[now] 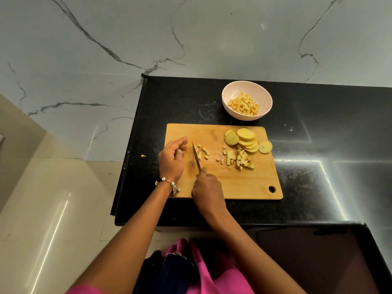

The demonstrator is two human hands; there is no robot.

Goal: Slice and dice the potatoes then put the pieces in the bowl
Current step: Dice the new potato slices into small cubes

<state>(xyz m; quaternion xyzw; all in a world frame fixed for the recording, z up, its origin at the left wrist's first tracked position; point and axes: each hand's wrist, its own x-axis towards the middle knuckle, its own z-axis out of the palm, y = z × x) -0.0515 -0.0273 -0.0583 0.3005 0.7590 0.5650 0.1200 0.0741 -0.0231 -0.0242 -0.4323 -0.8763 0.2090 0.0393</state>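
Observation:
A wooden cutting board lies on a black counter. My right hand grips the handle of a knife, whose blade points away from me with its edge on the board. Just left of the blade my left hand has its fingers curled over a small potato piece. A few dice lie right of the blade, and a larger diced pile sits further right. Round potato slices overlap at the board's far right. The white bowl behind the board holds diced potato.
One stray potato bit lies at the counter's left edge. The counter ends just left of the board and drops to a tiled floor. A marble wall rises behind the counter.

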